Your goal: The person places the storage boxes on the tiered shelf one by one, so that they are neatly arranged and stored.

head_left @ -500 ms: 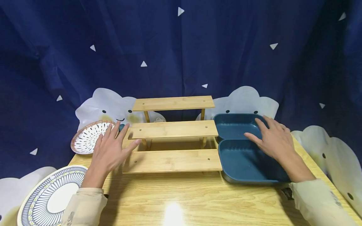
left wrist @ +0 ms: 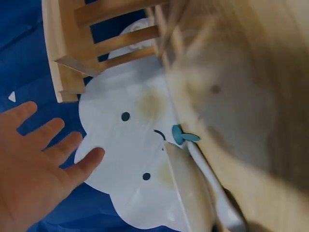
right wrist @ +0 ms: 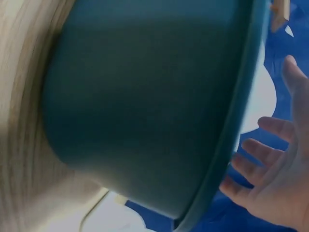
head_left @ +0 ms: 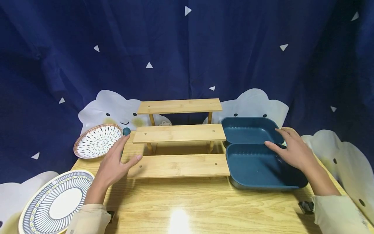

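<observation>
Right hand (head_left: pixel 295 151): fingers spread, holding nothing, over the near blue tray (head_left: pixel 257 169)'s far rim.
Tray: probably light, rigid, smooth; rim offered grip.
Left hand (head_left: pixel 115 165): open, empty, beside stepped rack (head_left: pixel 179 165).

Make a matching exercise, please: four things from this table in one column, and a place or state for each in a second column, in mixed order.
Things:
1. small dotted plate
2. large striped plate
3. blue trays
4. wooden step shelf

Places or states:
a. near left corner of the table, partly over its edge
b. middle of the table, nothing on it
c. right of the shelf, under the right hand
d. far left, beyond the left hand

Pairs: 1-d, 2-a, 3-c, 4-b
</observation>
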Tool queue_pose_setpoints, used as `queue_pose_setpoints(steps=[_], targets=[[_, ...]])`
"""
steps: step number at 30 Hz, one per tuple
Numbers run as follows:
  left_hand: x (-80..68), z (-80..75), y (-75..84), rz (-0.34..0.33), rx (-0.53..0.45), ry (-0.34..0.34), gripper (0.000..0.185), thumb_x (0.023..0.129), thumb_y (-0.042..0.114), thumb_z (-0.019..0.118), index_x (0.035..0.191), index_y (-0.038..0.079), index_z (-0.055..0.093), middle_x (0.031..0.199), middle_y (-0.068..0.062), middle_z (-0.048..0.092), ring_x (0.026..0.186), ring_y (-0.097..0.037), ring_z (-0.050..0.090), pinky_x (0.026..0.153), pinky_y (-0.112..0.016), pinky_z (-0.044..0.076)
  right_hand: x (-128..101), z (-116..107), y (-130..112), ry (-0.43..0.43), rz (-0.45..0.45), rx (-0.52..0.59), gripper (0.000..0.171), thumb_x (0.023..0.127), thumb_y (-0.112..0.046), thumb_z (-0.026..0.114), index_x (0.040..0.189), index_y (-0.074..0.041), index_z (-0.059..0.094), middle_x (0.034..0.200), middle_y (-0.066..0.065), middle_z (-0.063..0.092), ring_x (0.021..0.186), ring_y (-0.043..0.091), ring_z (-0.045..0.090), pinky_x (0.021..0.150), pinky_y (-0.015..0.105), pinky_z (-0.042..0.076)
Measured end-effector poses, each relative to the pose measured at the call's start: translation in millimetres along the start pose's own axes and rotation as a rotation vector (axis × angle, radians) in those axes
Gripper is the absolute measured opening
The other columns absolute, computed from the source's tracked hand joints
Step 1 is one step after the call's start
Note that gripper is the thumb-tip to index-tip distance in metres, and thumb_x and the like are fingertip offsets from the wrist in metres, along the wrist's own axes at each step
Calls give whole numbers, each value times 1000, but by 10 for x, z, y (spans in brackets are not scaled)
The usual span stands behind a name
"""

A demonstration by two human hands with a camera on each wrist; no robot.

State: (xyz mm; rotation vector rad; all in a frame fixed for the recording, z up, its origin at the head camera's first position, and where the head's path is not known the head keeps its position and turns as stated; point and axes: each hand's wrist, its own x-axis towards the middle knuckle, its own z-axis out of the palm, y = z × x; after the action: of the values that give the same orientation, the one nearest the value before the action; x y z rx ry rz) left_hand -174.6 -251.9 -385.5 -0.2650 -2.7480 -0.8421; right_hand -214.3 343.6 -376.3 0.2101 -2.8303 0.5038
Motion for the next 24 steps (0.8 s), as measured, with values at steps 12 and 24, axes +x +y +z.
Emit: queue_pose_setpoints(steps=[12,24], targets=[[-132,118,-153,-39,-283,-85,106,88,37,80,164,9,11,162,-24,25,146,-44,26,110,-63,33,-77,-46,361,-120,116,298,76,101,-42,62,150,10,35,147,42,35,129,63,37,95,74,38],[-299,199,-244,-58,-509,-186,103,86,20,84,160,-4,16,160,-25,29,142,-43,37,110,-44,35,-212,-10,652,-234,213,409,79,101,-40,63,152,12,31,147,40,38,126,53,47,93,56,51]])
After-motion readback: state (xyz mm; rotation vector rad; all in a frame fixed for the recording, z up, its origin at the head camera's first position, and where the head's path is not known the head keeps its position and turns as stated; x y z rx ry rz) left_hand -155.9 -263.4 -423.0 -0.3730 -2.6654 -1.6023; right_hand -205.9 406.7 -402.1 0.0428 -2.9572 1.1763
